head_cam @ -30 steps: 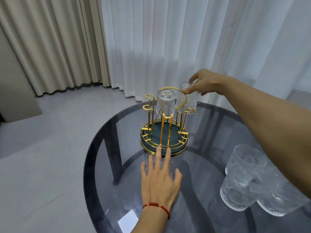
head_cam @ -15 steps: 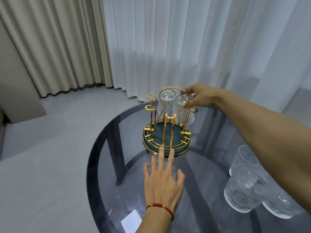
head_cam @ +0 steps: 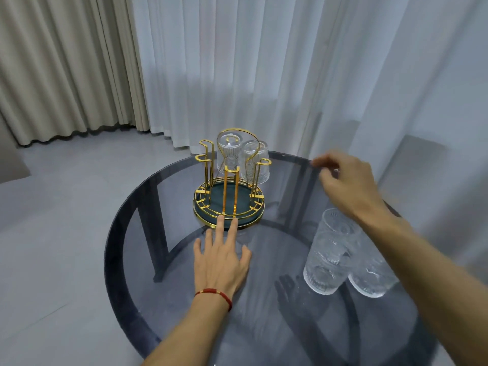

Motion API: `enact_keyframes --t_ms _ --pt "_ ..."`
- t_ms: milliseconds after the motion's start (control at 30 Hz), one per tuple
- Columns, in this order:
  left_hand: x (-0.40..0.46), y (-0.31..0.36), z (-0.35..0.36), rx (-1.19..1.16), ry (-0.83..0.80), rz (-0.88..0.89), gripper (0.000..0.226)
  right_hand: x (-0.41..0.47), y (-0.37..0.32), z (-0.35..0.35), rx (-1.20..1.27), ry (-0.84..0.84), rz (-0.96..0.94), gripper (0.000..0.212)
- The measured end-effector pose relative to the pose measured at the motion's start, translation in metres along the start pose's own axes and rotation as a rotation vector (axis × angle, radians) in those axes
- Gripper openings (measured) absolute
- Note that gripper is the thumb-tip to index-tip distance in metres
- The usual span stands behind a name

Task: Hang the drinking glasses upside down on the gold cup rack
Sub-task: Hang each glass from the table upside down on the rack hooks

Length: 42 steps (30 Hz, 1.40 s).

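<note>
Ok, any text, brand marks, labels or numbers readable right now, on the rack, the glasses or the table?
None: no readable text in the head view.
Gold cup rack: bare metal and a dark green base, no mark.
Hung glasses and glasses on the table: only ribbed and textured patterns.
Glass table: no label.
Red bracelet on the left hand: no lettering.

Gold wire cup rack (head_cam: 229, 196) with dark green round base, upright. Two ribbed clear glasses (head_cam: 230, 154) (head_cam: 255, 162) hung upside down at back. Two more (head_cam: 328, 253) (head_cam: 369, 273) standing upright, touching, off to right.
</note>
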State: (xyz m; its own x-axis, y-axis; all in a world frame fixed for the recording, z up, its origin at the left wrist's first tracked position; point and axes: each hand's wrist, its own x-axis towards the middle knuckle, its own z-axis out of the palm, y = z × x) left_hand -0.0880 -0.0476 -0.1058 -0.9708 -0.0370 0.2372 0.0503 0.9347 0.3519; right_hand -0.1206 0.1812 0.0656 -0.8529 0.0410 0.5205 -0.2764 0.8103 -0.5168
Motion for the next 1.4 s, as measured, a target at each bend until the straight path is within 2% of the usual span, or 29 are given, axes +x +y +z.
enact_keyframes --t_ms 67,167,233,367,467,533,667,800,900,1000,1067,1133,1200,1267,1400 --pt "-0.001 0.004 -0.005 -0.02 0.006 0.004 0.066 -0.051 0.004 -0.016 -0.034 0.1 0.04 0.024" --pt "-0.007 0.013 -0.011 0.013 0.037 0.061 0.062 -0.114 0.008 -0.021 -0.182 0.15 0.048 0.018" --pt "-0.013 0.024 -0.016 -0.039 0.077 0.093 0.06 -0.139 0.011 -0.016 -0.304 0.099 0.07 0.034" --pt "-0.023 0.05 -0.022 -0.185 0.124 0.187 0.058 -0.157 0.015 -0.004 -0.542 -0.116 0.147 0.074" --pt "-0.03 0.066 -0.024 -0.328 0.116 0.219 0.054 -0.157 0.02 0.003 -0.658 -0.193 0.18 0.087" --pt "-0.035 0.074 -0.027 -0.443 0.083 0.23 0.05 -0.157 0.022 0.005 -0.66 -0.177 0.159 0.089" --pt "-0.045 0.086 -0.039 -0.694 -0.05 0.158 0.047 -0.156 0.023 0.005 -0.519 -0.036 0.05 0.089" --pt "-0.051 0.091 -0.05 -0.986 -0.372 0.145 0.074 -0.162 0.016 0.009 -0.35 0.04 -0.107 0.089" --pt "-0.055 0.087 -0.053 -0.956 -0.33 0.143 0.081 -0.166 0.009 0.011 -0.233 -0.012 -0.24 0.088" --pt "-0.053 0.079 -0.061 -1.038 -0.259 0.066 0.065 -0.164 -0.003 0.014 -0.073 -0.114 -0.29 0.084" --pt "-0.049 0.072 -0.069 -1.2 -0.236 -0.032 0.058 -0.161 -0.007 0.016 0.099 -0.185 -0.152 0.085" --pt "-0.044 0.064 -0.074 -1.419 -0.237 -0.125 0.057 -0.159 -0.011 0.018 0.359 -0.296 0.097 0.083" --pt "-0.04 0.058 -0.076 -1.583 -0.27 -0.164 0.059 -0.157 -0.016 0.022 0.664 -0.414 0.334 0.071" --pt "-0.039 0.054 -0.074 -1.63 -0.298 -0.164 0.061 -0.155 -0.018 0.032 0.786 -0.413 0.436 0.06" --pt "-0.035 0.046 -0.067 -1.584 -0.364 -0.12 0.061 -0.148 -0.016 0.048 0.952 -0.334 0.537 0.045"
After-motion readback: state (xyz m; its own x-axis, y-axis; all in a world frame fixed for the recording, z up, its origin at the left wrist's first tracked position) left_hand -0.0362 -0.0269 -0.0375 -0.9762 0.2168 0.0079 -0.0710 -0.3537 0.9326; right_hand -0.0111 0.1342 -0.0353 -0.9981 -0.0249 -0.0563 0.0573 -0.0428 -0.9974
